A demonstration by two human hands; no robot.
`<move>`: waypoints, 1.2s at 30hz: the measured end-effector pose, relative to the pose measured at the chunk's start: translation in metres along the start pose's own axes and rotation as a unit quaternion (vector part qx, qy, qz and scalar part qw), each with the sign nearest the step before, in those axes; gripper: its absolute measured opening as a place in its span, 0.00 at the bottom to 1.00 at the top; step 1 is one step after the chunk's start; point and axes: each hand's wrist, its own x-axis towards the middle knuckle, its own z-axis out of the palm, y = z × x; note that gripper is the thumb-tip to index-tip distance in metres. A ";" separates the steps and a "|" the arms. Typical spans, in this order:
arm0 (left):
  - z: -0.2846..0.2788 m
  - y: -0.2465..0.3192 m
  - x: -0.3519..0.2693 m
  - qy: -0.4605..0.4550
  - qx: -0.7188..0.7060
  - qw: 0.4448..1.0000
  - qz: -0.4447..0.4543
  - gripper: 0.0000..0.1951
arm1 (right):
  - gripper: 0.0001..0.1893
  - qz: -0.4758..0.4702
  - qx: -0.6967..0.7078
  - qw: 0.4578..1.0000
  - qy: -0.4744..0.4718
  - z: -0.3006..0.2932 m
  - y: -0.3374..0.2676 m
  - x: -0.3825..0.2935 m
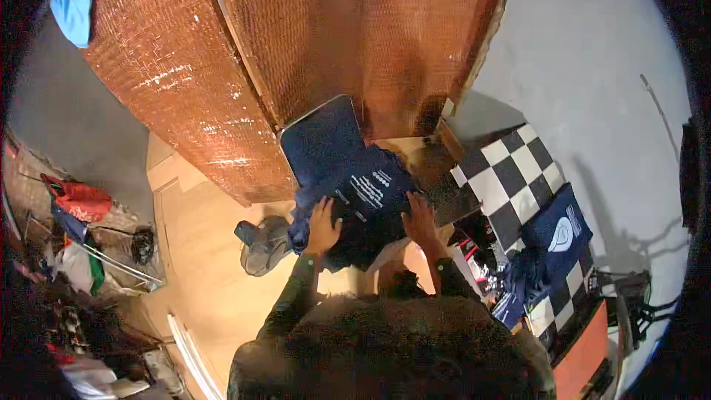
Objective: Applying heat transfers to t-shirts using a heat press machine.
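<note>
A dark navy garment (369, 228) with white print lies spread before me, its left side bunched. On its lower left part rests my left hand (324, 228), palm down and fingers apart. My right hand (420, 220) lies on the garment's right edge, with the fingers pointing away from me and no clear grip. Beyond the print, the dark fabric reaches over a flat board (322, 139) with rounded corners and a pale rim. What supports the board underneath is hidden by the cloth.
Brown woven panels (333, 44) stand just beyond the board. At right, a black-and-white checkered surface (522, 169) bears another navy printed garment (561, 228). A grey-brown bag-like object (266, 247) sits at left on the tan floor (205, 266). Mixed clutter (83, 233) lines the far left.
</note>
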 end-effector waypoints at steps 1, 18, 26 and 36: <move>0.005 -0.011 0.002 0.001 -0.001 1.000 -0.004 0.34 | 0.34 -0.011 0.022 1.000 -0.003 0.008 0.004 0.006; 0.176 -0.183 0.053 0.027 -0.170 0.924 -0.342 0.20 | 0.27 -0.100 -0.020 0.990 -0.100 0.309 0.312 0.115; 0.179 -0.260 0.035 0.123 -0.045 0.884 -0.448 0.32 | 0.25 -0.076 0.135 0.971 -0.183 0.371 0.272 0.199; 0.181 -0.233 0.050 0.203 -0.023 0.837 -0.508 0.21 | 0.22 0.013 0.236 0.950 -0.203 0.377 0.286 0.223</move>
